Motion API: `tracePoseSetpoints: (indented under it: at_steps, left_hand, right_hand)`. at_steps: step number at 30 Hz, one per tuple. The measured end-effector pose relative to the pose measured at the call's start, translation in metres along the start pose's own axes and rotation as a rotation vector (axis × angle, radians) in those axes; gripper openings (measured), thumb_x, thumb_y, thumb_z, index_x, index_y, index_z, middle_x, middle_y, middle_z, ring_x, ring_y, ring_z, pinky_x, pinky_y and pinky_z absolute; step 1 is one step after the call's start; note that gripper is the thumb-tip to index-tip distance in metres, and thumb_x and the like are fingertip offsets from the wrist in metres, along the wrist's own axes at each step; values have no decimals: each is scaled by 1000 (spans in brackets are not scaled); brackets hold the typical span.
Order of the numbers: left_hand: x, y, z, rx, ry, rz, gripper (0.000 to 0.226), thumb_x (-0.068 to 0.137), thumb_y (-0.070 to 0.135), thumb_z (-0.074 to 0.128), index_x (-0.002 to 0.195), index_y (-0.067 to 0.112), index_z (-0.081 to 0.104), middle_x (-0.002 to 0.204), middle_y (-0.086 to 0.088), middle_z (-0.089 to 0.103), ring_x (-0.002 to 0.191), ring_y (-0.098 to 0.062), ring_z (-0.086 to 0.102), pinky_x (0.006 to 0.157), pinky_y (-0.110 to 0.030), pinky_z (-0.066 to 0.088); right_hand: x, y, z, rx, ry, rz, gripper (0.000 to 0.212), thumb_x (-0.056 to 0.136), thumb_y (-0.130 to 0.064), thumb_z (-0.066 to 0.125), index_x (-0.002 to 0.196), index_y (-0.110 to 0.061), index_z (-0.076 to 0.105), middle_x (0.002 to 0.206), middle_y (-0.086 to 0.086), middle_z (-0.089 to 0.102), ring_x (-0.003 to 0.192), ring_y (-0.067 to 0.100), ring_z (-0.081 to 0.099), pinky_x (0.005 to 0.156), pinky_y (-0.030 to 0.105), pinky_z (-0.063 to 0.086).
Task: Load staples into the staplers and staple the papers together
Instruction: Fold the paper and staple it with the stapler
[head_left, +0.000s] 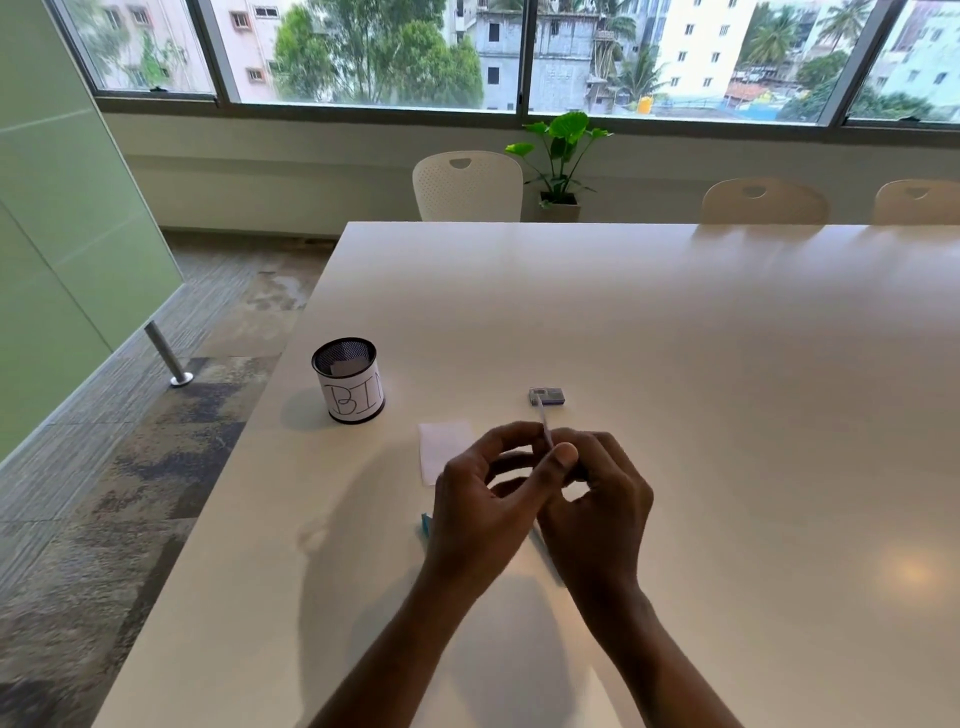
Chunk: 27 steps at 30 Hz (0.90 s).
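Both hands meet above the white table (675, 338). A thin silvery strip of staples (544, 422) sticks up from between their fingertips; my left hand (488, 499) pinches it with the thumb and my right hand (597, 499) curls around its lower end. A small staple box (546, 396) lies just beyond the hands. A white paper slip (441, 447) lies flat, partly under my left hand. A blue-green object (426, 522), perhaps a stapler, peeks out beneath my left wrist, mostly hidden.
A black mesh cup (349, 387) labelled "BIN" stands left of the paper near the table's left edge, with something white inside. White chairs (467, 184) line the far side. A potted plant (561, 156) sits by the window.
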<state>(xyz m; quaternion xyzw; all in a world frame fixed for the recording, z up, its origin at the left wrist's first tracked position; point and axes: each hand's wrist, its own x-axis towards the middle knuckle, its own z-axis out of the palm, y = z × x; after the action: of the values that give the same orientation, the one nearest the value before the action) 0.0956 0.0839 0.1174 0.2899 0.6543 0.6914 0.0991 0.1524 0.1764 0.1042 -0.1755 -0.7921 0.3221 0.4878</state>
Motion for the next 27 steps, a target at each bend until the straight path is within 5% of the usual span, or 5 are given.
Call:
tracePoseSetpoints:
  at_steps: [5, 9, 13, 17, 27]
  left_hand:
    - [4, 2, -3, -144, 34, -116, 22, 89, 32, 69, 109, 26, 76, 99, 0, 79, 95, -19, 76, 82, -37, 62]
    - [7, 7, -15, -190, 58, -153, 21, 95, 18, 64, 96, 34, 78, 93, -2, 79, 89, -21, 76, 74, -27, 61]
    - [12, 13, -23, -194, 17, -160, 23, 90, 20, 68, 87, 39, 79, 88, 0, 80, 80, -20, 76, 67, -22, 60]
    - [14, 14, -25, -167, -66, -155, 18, 78, 34, 71, 96, 35, 74, 85, 2, 80, 76, -19, 77, 67, -22, 60]
    - [11, 12, -30, -164, 9, -127, 15, 79, 34, 71, 93, 33, 76, 82, 0, 79, 73, -21, 76, 63, -22, 60]
  right_hand:
    - [-8, -8, -3, -81, -75, -127, 34, 80, -3, 78, 114, -5, 71, 102, 4, 66, 79, 2, 59, 73, 4, 44]
    - [-5, -4, -12, 6, -115, -127, 43, 81, -15, 81, 122, -9, 69, 112, 3, 62, 81, 6, 62, 68, 8, 47]
    - [9, -2, -16, 227, -46, 212, 28, 87, -25, 75, 114, -20, 68, 111, -2, 66, 80, 12, 67, 62, 21, 55]
    - [18, -2, -19, 611, -233, 587, 16, 92, -25, 69, 104, -17, 75, 94, 7, 75, 80, 17, 67, 71, 31, 54]
    - [15, -5, -16, 773, -299, 694, 33, 82, -32, 71, 108, -11, 74, 96, 9, 76, 76, 14, 65, 74, 28, 53]
